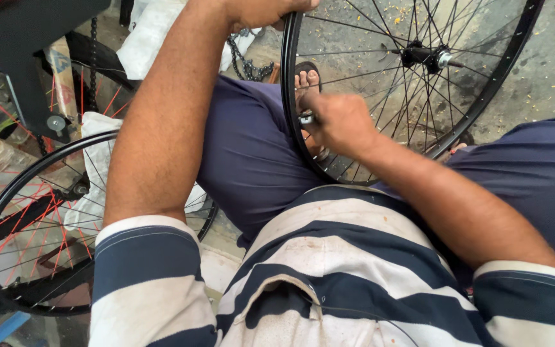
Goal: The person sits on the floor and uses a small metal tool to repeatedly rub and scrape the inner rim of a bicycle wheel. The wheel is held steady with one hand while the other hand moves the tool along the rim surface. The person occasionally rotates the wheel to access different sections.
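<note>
The left hand [261, 11] is closed over the top of the black metal rim of a spoked bicycle wheel [483, 90], fingers curled around the rim's edge at the upper border of the view, so only part of the hand shows. The right hand [340, 122] is lower down on the same rim, loosely fisted with fingers pinched on a small silvery tool [306, 119] pressed against the inside of the rim where a spoke meets it; whether the tool touches the spoke end itself is too small to tell. The wheel stands upright between the person's knees, its dark hub with a silver axle end [426, 58] up and to the right of the right hand, thin spokes fanning out from it. Just behind the rim, between the two hands, a sandalled foot [306, 78] shows through the spokes. Beneath the forearms lie dark blue trousers [252, 154] and a navy-and-white striped shirt [329, 270]. Beyond the left hand a black bicycle chain [248, 61] lies on the concrete floor [547, 71]. Well to the left of the left arm stands a second black-rimmed wheel with red spokes [20, 212], with a white cloth [97, 160] behind it.
</note>
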